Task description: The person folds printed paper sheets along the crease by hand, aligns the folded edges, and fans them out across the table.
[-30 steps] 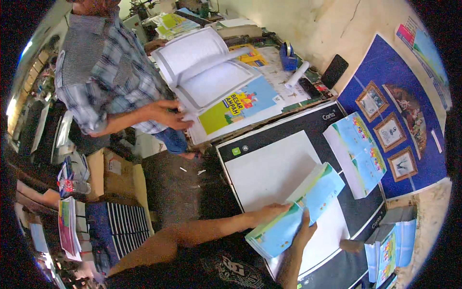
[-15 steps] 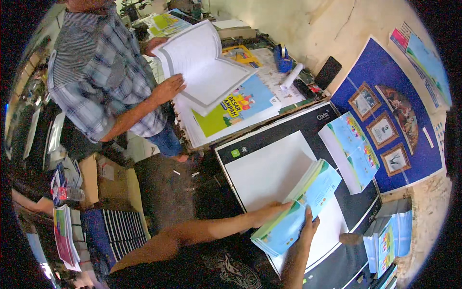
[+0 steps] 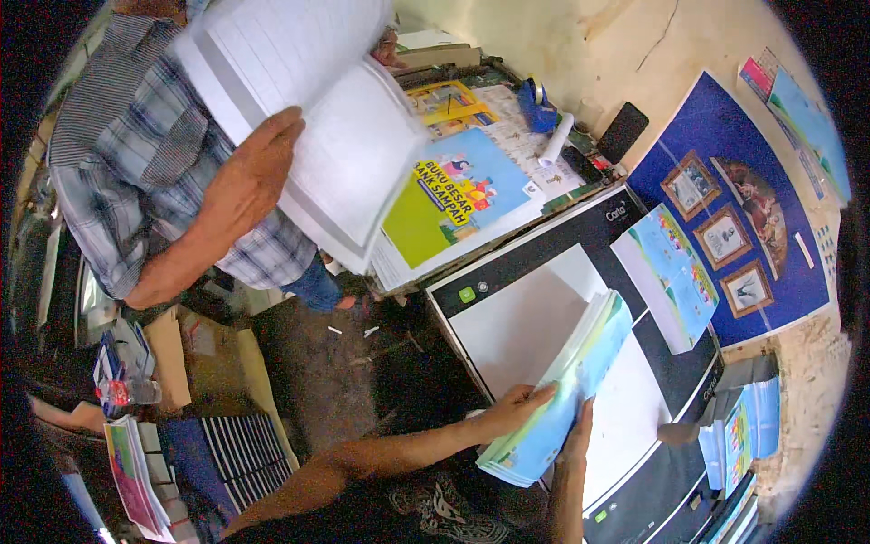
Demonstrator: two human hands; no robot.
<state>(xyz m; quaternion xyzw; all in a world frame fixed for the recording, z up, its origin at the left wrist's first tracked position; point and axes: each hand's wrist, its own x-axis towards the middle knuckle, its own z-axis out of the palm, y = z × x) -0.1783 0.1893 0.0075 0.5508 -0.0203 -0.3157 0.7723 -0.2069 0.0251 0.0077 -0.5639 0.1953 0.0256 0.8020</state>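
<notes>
In front of me is a thick stack of light blue printed sheets (image 3: 594,349), tilted above a white sheet (image 3: 625,435) on a black board. My left hand (image 3: 518,410) grips its left edge, the fingers closed on the paper. On its lower right side my right hand (image 3: 576,437) is closed, the thumb along the stack and the other fingers partly hidden. Farther right, a second stack of similar printed sheets (image 3: 671,281) lies on the black board (image 3: 548,240).
At upper left another person (image 3: 163,163) holds open a large lined book (image 3: 344,154) beside a table with a green and blue printed cover (image 3: 462,195), a tape dispenser (image 3: 536,104) and a phone (image 3: 623,132). More booklet stacks (image 3: 739,435) stand by the right wall. A cardboard box (image 3: 213,354) is lower left.
My hands have turned the stack steeper, so more of its page edges show. The other person has moved nearer and left, lifting the open book and uncovering more of the printed cover.
</notes>
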